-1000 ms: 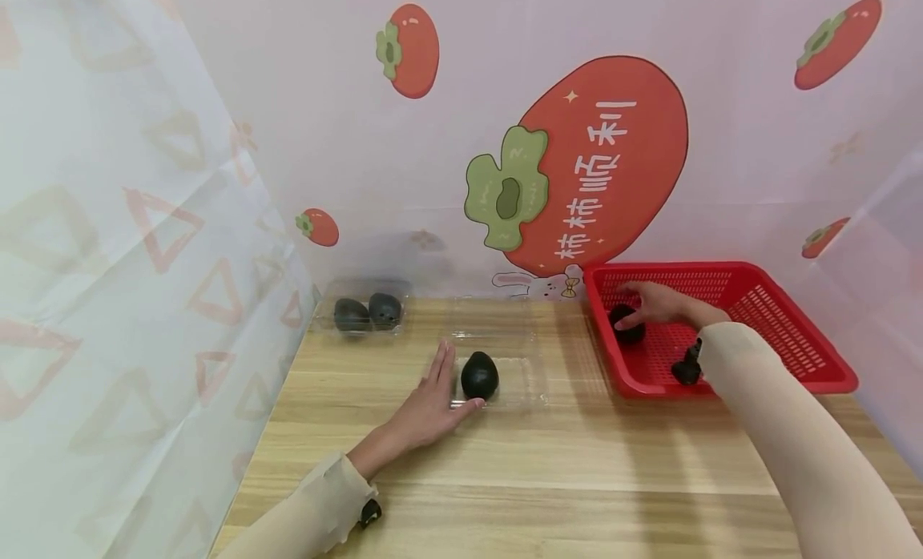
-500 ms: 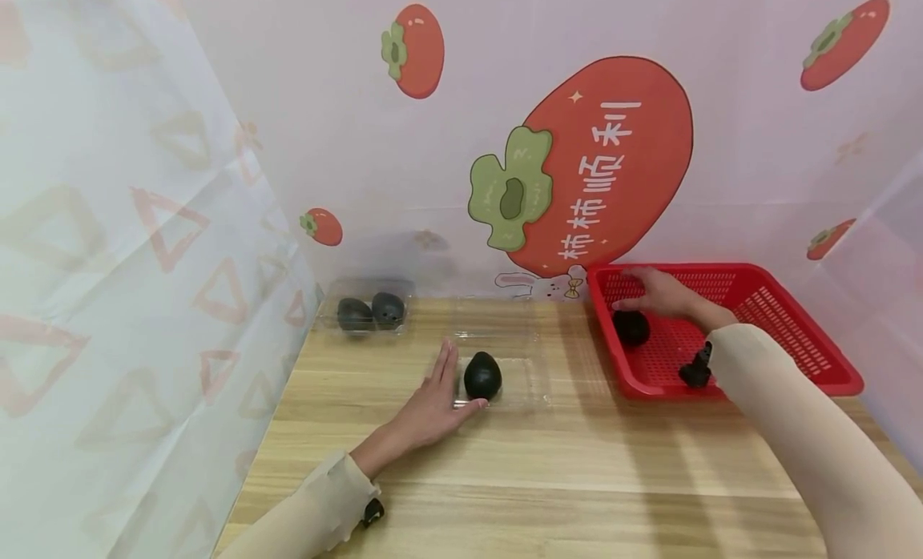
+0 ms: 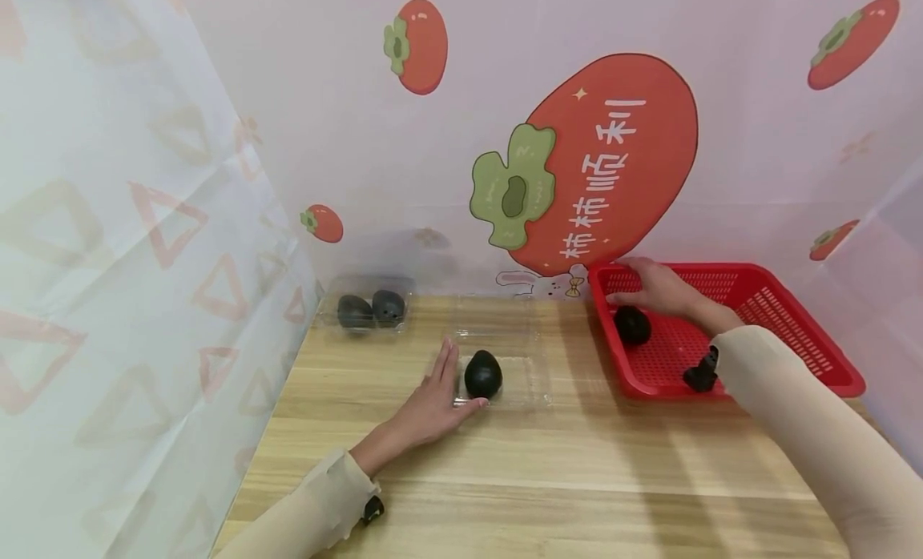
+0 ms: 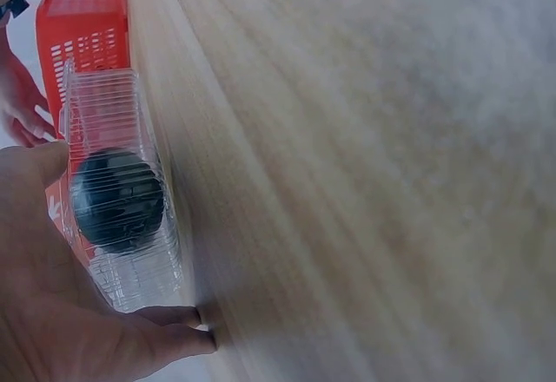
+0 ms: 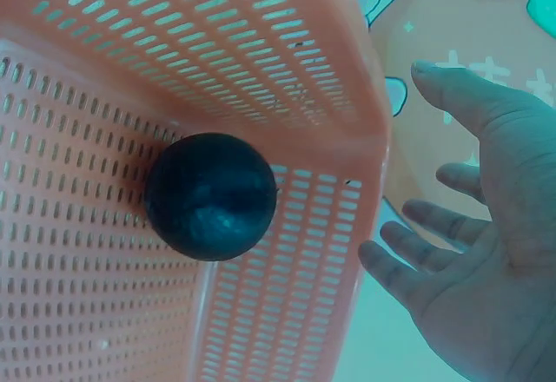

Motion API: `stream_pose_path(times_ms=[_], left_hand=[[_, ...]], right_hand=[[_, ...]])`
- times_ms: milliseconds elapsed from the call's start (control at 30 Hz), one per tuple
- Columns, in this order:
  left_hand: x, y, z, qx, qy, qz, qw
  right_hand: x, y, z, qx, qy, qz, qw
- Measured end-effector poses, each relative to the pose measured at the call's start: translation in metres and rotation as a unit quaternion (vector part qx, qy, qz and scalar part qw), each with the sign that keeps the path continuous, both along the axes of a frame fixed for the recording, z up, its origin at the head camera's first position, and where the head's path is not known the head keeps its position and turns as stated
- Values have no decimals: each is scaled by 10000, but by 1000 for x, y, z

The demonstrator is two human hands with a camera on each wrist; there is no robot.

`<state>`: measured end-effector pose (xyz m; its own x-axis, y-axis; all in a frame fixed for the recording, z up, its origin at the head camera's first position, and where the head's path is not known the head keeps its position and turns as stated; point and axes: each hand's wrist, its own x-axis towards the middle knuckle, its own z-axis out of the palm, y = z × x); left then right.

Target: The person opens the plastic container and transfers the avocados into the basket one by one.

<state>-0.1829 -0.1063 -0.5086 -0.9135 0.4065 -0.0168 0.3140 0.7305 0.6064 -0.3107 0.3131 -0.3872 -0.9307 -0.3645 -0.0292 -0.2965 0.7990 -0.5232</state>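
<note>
A dark avocado [image 3: 483,375] lies in the base of an open clear plastic box [image 3: 535,383] on the table. My left hand [image 3: 424,411] rests against that box at its left front corner, fingers straight, thumb along the front edge. In the left wrist view the avocado [image 4: 117,200] shows through the box's ribbed wall, between thumb and fingers. Another avocado [image 3: 633,325] sits in the left part of the red basket [image 3: 808,327]. My right hand [image 3: 663,291] is over the basket's back left rim with spread fingers, holding nothing; the right wrist view shows it apart from the avocado [image 5: 211,197].
A second clear box [image 3: 332,293], lid down, holds two avocados [image 3: 355,312] at the table's back left. A patterned backdrop [image 3: 433,158] rises behind the wooden table [image 3: 505,479]. The open box's lid [image 3: 497,315] lies folded back toward that wall.
My right hand has let go of the avocado in the basket and moved up toward the back rim, fingers spreading. The left hand stays at the box. The head view has shifted slightly.
</note>
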Motion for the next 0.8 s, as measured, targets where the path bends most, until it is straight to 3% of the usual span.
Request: stream_pose_path(times_ms=[400,600,800], left_hand=[[-2,1,-3,-72,44,-12,10000],[-2,0,-3,-103,32,-17,9999],[-1,0,-2,-144,19,-22,9999]], right_hand=[[8,-24,5,-258,675,529,9960],[12,-40,7,-268,725,680,9947],[22,-56,10,53,738,733,9946]])
